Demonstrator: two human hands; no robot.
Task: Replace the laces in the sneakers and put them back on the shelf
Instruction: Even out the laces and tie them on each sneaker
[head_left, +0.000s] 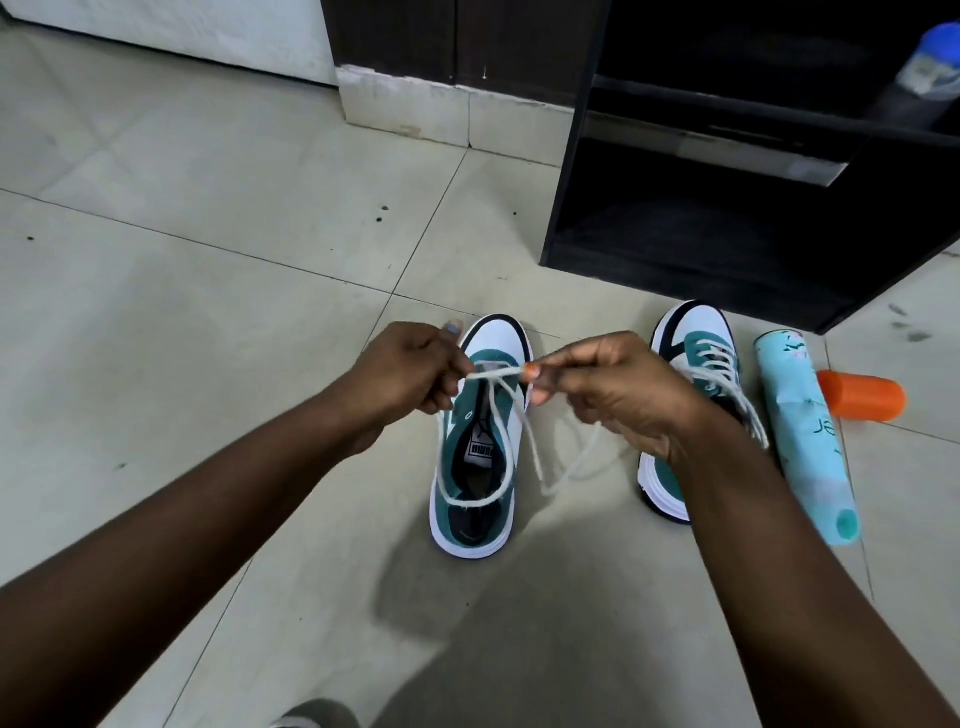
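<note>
Head cam: left hand (402, 371) and right hand (605, 387) both pinch a white lace (498, 371), stretched between them above the unlaced sneaker (475, 457) on the floor. The laced sneaker (691, 364) sits just right, near the black shelf (727, 234).

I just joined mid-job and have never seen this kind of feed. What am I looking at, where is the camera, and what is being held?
One picture, from a camera worn on the person's head, looking down at a tiled floor. No machine: the left hand and right hand each pinch a white lace above the unlaced sneaker. A second sneaker, already laced, stands to the right, beside a lying teal can and its orange cap. The black shelf stands behind.
</note>
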